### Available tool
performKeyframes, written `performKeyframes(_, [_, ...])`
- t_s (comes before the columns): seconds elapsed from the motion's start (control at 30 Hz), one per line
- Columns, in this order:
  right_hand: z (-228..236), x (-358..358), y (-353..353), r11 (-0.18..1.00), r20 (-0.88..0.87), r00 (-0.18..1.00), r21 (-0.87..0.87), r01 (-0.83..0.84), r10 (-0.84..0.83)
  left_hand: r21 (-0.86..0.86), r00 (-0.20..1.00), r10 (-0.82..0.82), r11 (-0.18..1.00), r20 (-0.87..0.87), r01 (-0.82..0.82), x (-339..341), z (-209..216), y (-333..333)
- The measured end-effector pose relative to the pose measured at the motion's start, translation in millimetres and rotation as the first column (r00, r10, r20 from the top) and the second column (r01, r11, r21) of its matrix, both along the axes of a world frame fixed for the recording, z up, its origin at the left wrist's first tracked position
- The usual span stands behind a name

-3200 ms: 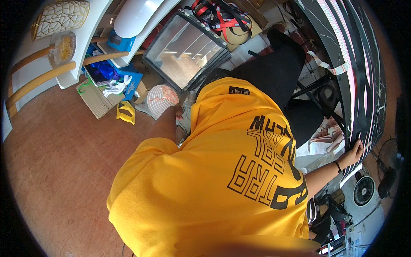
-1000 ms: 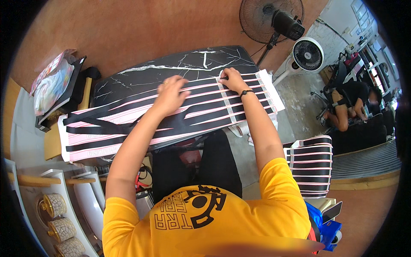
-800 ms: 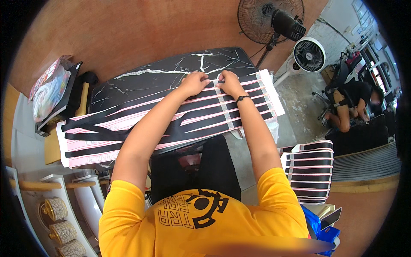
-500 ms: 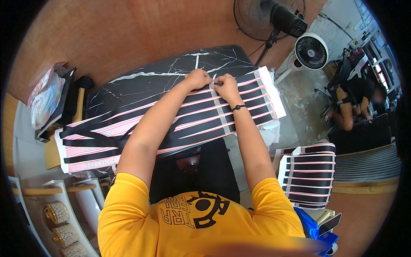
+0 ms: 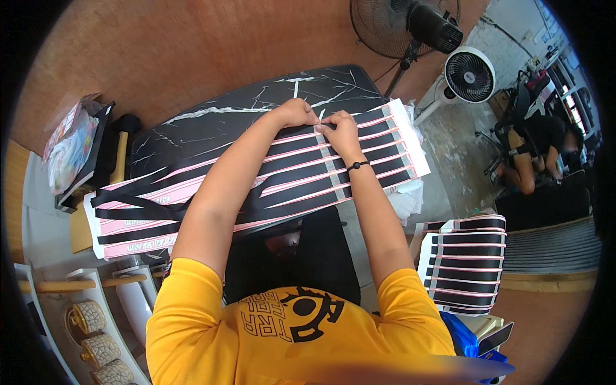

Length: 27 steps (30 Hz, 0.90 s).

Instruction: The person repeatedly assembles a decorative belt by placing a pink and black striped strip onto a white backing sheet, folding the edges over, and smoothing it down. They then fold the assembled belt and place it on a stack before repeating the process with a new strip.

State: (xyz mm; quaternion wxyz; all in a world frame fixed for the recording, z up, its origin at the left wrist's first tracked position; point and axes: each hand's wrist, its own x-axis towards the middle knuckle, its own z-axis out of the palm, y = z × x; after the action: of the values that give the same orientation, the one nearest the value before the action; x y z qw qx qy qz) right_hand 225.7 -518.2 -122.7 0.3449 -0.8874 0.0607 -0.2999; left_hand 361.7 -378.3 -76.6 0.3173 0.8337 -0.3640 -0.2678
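Observation:
On the table lies a long sheet bearing parallel black strips with white and pink lines between them. A grey band of tape crosses the strips. At its far end my left hand is closed, its fingertips pinched together; what they hold is too small to make out. Close to its right, almost touching it, my right hand pinches the edge of a black strip. Loose black strip ends cross over one another on the left part of the sheet.
The sheet rests on a black marble-patterned table. Another striped sheet hangs at the right. Beyond the table's right end are two fans, a white one and a black one. A seated person is farther right. Plastic-bagged goods stand left.
Both hands stay at the far end of the tape band, with only slight finger movement. The left hand has shifted a little away from me. The view has moved slightly.

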Motion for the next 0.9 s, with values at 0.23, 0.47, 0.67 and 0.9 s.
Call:
performKeyframes(0.23, [2,-1,3,0.999,0.061,0.998,-0.043,0.010,-0.008,0.008,0.998,0.060,0.998,0.031,-0.061,-6,-3,-5])
performKeyframes(0.47, [4,-4,3,0.998,0.101,0.994,-0.050,-0.034,0.039,0.059,0.977,0.147,0.986,0.154,-0.158,-9,-12,-14])
performKeyframes(0.67, [11,-11,-5,0.969,0.032,0.994,0.222,-0.110,0.106,0.082,0.971,0.109,0.988,0.212,-0.128,-9,-14,-14])
performKeyframes(0.9, [12,-12,-11,0.958,-0.045,0.987,0.250,-0.141,0.157,0.125,0.965,-0.126,0.987,0.231,0.099,-22,22,25])
